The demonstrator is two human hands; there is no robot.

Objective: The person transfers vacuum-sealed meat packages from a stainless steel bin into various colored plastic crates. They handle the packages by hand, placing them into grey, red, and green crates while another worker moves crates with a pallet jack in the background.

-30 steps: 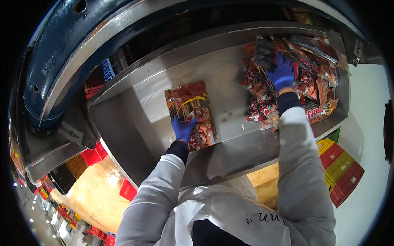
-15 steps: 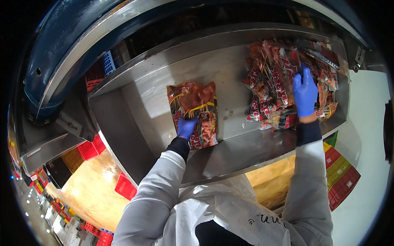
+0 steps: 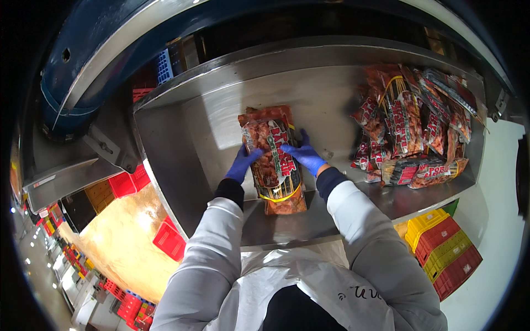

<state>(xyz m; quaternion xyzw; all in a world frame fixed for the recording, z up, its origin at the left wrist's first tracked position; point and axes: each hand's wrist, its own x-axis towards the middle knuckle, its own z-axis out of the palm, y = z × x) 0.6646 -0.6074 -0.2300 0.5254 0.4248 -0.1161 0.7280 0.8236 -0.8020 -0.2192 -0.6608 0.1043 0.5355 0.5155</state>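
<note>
A clear bag of meat skewers [image 3: 270, 151] with a red-and-black printed label lies in the metal trough, in front of me. Its sticks and a yellow band show near the lower end. In blue gloves, my left hand [image 3: 242, 164] grips its left edge and my right hand [image 3: 307, 156] its right edge, thumbs on top. A reddish bag edge sticks out beyond its far end; whether another bag lies underneath I cannot tell. To the right, a heap of similar skewer bags [image 3: 403, 121] fills that end of the trough, apart from my hands.
The steel trough [image 3: 174, 165] has raised walls all round. A dark blue machine arm or pipe [image 3: 69, 105] curves at the upper left. Red crates [image 3: 170, 240] stand below on the left; stacked yellow and red crates [image 3: 447, 248] stand at the lower right.
My right hand has moved left from the heap to the bag in front of me. Both hands now hold that spot's bag, whose label faces up with the yellow band toward me.
</note>
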